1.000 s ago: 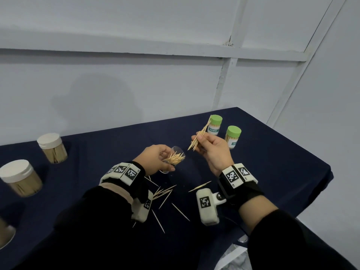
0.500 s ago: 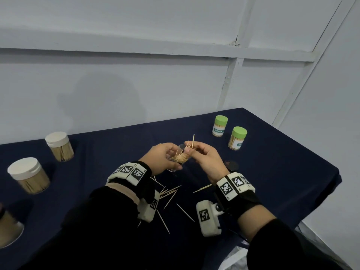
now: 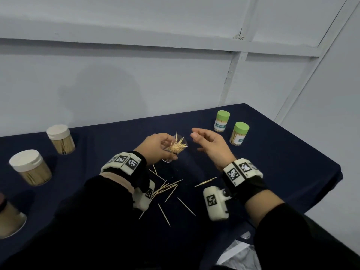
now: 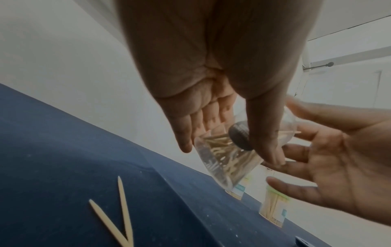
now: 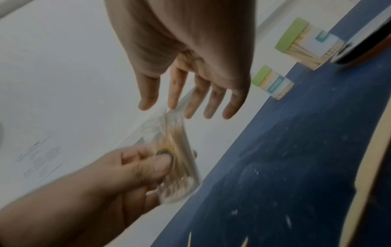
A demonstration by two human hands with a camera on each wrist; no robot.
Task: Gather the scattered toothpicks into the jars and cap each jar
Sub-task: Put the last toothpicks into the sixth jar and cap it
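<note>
Wooden toothpicks lie scattered on the navy tablecloth nearest the body. Beyond them the left hand grips a tilted clear jar bristling with sticks; the right hand, at its 3 o'clock, is spread and empty. Two green-capped jars stand at 1 o'clock.

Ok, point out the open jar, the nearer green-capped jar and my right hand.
open jar (image 3: 176, 148), head view, on its clear wall.
nearer green-capped jar (image 3: 241, 128), head view, on its cap.
right hand (image 3: 213, 145), head view, on the palm.
</note>
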